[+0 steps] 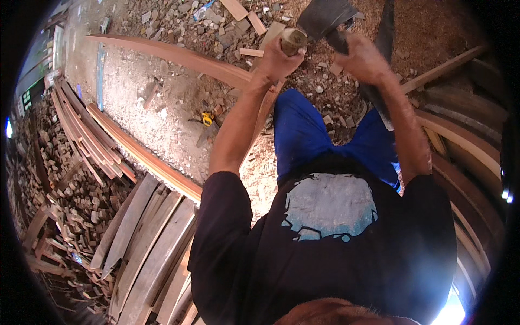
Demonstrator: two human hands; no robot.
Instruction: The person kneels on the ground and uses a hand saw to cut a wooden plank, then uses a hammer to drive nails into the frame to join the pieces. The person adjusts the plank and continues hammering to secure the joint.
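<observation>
My left hand (pixel 279 62) is wrapped round a pale, thick piece of wood (pixel 293 39) whose round cut end points up. To its right, my right hand (pixel 364 58) is closed on the handle of a dark, broad-bladed tool (pixel 324 17). The blade reaches up and left, close beside the wood; its edge is hard to make out. Below my left hand a reddish wooden board (pixel 265 108) runs past my left forearm. A long dark strip (pixel 385 32) shows beyond my right wrist; I cannot tell what it is.
A long reddish plank (pixel 173 57) lies across the left. Stacked strips (pixel 84 130), weathered boards (pixel 146 238) and a heap of small wood blocks (pixel 81 211) fill the lower left. Curved beams (pixel 460 135) stand on the right. A yellow object (pixel 207 118) lies among floor chips.
</observation>
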